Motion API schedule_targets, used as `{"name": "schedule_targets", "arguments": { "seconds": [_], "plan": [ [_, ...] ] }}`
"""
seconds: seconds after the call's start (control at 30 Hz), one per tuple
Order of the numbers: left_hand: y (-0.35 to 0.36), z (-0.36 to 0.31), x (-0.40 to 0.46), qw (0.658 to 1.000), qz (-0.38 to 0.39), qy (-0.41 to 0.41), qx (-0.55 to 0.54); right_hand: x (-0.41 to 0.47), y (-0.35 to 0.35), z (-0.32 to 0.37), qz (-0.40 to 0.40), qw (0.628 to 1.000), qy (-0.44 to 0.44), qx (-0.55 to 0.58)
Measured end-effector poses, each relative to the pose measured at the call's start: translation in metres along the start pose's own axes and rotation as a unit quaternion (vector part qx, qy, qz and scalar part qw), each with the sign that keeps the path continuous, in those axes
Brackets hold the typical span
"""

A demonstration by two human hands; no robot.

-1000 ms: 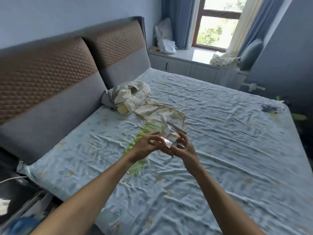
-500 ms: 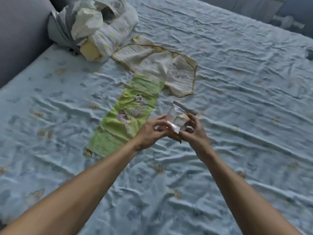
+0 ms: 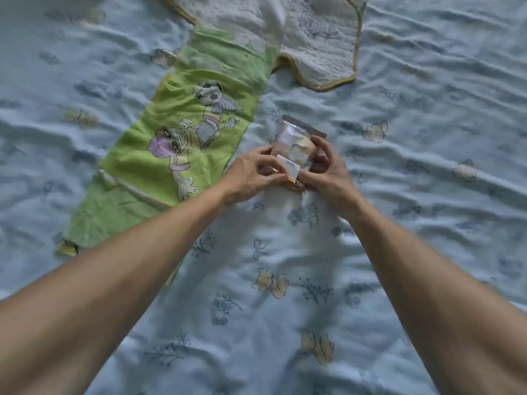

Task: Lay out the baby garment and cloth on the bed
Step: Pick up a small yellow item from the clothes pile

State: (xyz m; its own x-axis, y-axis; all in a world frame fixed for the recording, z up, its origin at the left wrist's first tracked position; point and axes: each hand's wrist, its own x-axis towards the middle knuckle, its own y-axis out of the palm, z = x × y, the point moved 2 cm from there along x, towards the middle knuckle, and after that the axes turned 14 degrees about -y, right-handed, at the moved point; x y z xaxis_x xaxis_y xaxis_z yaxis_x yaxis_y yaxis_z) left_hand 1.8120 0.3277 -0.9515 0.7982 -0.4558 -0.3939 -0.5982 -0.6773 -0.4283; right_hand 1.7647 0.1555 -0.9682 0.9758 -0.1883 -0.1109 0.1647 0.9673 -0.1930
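Note:
A green cloth [image 3: 171, 149] with cartoon prints lies flat on the bed, stretching from lower left toward the top centre. A white quilted baby garment [image 3: 316, 41] with yellow trim lies spread at the top, overlapping the cloth's far end. A small clear plastic packet [image 3: 296, 143] is held between both hands just right of the cloth. My left hand [image 3: 251, 175] pinches its lower left edge. My right hand [image 3: 325, 169] grips its right side.
The bed [image 3: 285, 280] is covered by a wrinkled light blue sheet printed with bears and flowers. It fills the whole view around the cloth, garment and my forearms.
The view has tilted down and closer to the bed. Headboard, window and the bundle near the headboard have left the frame. Both hands have kept hold of the packet and lowered it toward the sheet.

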Motion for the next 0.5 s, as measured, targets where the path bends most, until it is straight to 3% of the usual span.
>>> {"name": "schedule_targets", "arguments": {
  "seconds": [0.13,0.3,0.37,0.43,0.5],
  "plan": [
    [0.005,0.001,0.001,0.999,-0.024,-0.007,0.036,0.002,-0.004,-0.004,0.010,1.000,0.009,-0.022],
    [-0.006,-0.012,-0.011,0.992,0.036,0.008,0.119,0.002,-0.008,0.013,0.049,0.984,0.003,-0.169],
    [-0.009,-0.014,-0.021,0.965,0.010,0.016,0.263,-0.009,-0.015,0.022,0.073,0.969,0.004,-0.236],
    [-0.015,-0.019,-0.033,0.916,-0.022,0.026,0.399,-0.029,-0.026,0.035,0.081,0.950,0.020,-0.301],
    [-0.030,-0.034,-0.044,0.879,-0.032,0.013,0.476,-0.052,-0.037,0.058,0.088,0.925,0.033,-0.367]
  ]
}}
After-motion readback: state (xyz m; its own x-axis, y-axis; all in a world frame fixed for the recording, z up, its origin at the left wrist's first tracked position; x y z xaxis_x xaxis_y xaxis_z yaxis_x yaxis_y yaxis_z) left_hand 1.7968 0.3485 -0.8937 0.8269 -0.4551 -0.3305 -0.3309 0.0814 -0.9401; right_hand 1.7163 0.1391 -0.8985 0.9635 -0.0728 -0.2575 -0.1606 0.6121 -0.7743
